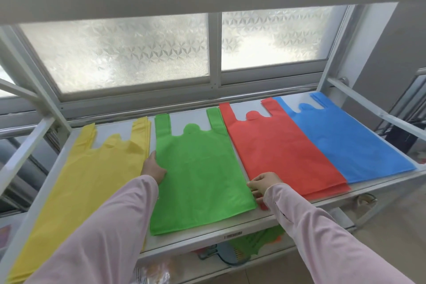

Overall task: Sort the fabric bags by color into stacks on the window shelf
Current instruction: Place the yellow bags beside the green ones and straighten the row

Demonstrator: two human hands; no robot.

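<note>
While flat L hand (153,169) & curled R hand (262,184) (grip unclear) are touching green bag (198,175) side edges, it's seeming light, floppy: hold there.

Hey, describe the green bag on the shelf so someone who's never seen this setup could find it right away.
Below the frosted window runs a white shelf holding four coloured bag piles in a row. The green bag lies second from the left, between the yellow bags and the red bags. It alone has the left hand and right hand at its side edges.
</note>
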